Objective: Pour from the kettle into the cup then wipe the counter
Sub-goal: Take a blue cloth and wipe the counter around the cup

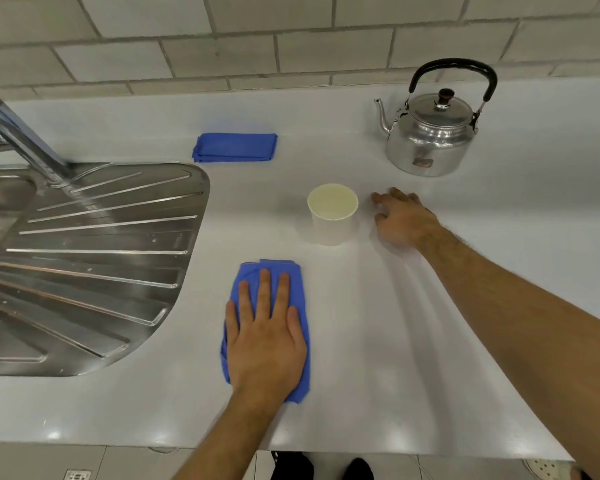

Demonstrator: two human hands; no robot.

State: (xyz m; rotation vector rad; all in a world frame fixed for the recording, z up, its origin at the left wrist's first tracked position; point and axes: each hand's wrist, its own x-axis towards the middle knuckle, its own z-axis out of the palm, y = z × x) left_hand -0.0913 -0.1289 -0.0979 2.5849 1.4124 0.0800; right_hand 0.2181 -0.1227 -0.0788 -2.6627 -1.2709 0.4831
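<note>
A blue cloth (270, 327) is pressed flat on the counter (378, 341) at lower centre by the left hand (265, 336), fingers spread. The right hand (404, 218) is released, empty, just right of the cup (332, 213). The kettle (432, 128) is seen upright at upper right, and a folded cloth (235, 147) above centre.

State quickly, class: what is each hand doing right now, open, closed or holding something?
Left hand: open, pressed flat on the blue cloth.
Right hand: open, holding nothing, beside the cup.
</note>
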